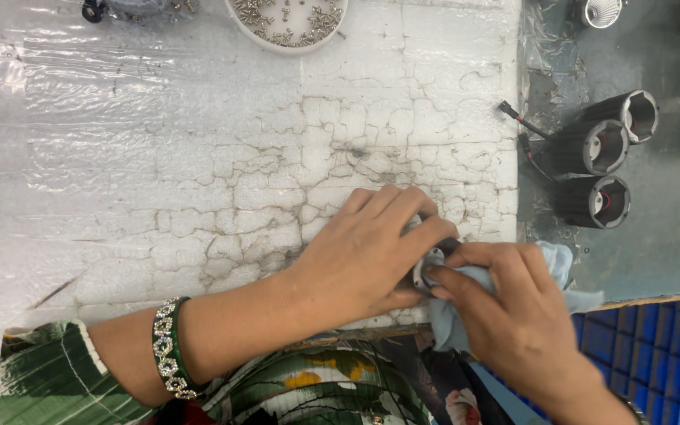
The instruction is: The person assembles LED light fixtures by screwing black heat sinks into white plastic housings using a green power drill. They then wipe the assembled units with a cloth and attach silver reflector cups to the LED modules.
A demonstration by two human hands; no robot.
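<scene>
A small round lamp part [431,264], dark-bodied with a pale rim, sits near the front edge of the cracked white foam pad [198,157], almost hidden between two hands. The left hand [367,248] is wrapped tight around it, fingers curled over the top. The right hand [513,315] presses a pale blue cloth [450,323] against its open face, thumb and fingers pinching the cloth. It looks like a wiping step; carrying on would seem to call for turning the part so the cloth reaches the rest of the rim. Its long axis appears to lie roughly level, open end facing right toward the cloth, though most of the body is covered. Three black cylindrical housings [604,149] lie on the grey bench beyond, and a white dish of screws [289,20] sits at the far edge.
</scene>
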